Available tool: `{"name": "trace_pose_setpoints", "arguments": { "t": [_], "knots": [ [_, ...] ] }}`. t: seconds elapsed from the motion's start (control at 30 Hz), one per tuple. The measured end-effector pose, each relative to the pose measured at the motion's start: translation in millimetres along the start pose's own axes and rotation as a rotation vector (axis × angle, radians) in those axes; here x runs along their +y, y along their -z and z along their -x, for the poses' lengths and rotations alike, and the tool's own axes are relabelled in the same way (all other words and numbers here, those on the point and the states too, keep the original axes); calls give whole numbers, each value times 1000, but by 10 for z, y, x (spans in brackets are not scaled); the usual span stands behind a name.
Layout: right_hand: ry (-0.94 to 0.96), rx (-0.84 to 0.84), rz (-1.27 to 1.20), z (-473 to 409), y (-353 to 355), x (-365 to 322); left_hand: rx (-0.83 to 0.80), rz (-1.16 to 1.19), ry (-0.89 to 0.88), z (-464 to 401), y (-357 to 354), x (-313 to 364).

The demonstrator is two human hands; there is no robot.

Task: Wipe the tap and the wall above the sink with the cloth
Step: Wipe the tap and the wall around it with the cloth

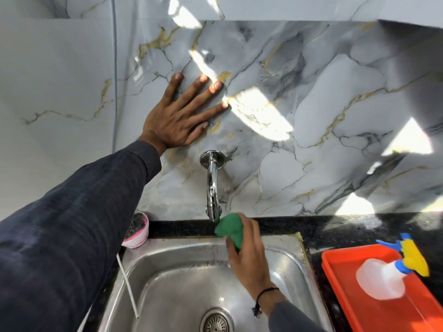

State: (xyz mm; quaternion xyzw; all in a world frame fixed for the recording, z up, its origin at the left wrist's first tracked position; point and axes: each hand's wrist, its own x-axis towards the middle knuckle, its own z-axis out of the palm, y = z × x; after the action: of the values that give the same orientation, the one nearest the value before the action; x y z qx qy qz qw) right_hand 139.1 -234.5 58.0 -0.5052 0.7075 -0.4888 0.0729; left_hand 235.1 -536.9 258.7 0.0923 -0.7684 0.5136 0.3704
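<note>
A chrome tap (212, 183) juts from the marble-patterned wall (311, 104) above a steel sink (182, 279). My right hand (249, 257) is closed around a bunched green cloth (230, 227), which sits just right of the tap's spout tip and touches it or nearly so. My left hand (182, 111) lies flat on the wall, fingers spread, up and to the left of the tap's wall flange. It holds nothing.
A pink-and-white tub (136, 232) stands on the black counter (335, 226) at the sink's back left corner. An orange tray (345, 283) at the right holds a white spray bottle (381, 279) with a yellow and blue trigger. Sunlight patches fall across the wall.
</note>
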Motion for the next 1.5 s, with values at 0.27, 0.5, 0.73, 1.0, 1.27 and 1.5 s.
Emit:
{"name": "trace_pose_setpoints", "arguments": {
  "t": [0.27,0.5,0.73,1.0,1.27,1.5],
  "knots": [
    [91,199,279,-1350,429,-520,-19,4,-3,11,-31,3],
    [175,339,386,-1597,-92,-371,-19,19,-1,47,-81,-10],
    [140,479,229,-1507,-397,-194,-43,32,-3,59,-103,-16],
    [114,244,347,-1488,-135,-259,-33,7,3,51,-63,-5],
    [395,201,420,-1712,250,-521,-18,-14,5,27,-64,10],
    [901,5,691,-1915,91,-919,-30,-28,-15,21,-38,8]
  ]
}}
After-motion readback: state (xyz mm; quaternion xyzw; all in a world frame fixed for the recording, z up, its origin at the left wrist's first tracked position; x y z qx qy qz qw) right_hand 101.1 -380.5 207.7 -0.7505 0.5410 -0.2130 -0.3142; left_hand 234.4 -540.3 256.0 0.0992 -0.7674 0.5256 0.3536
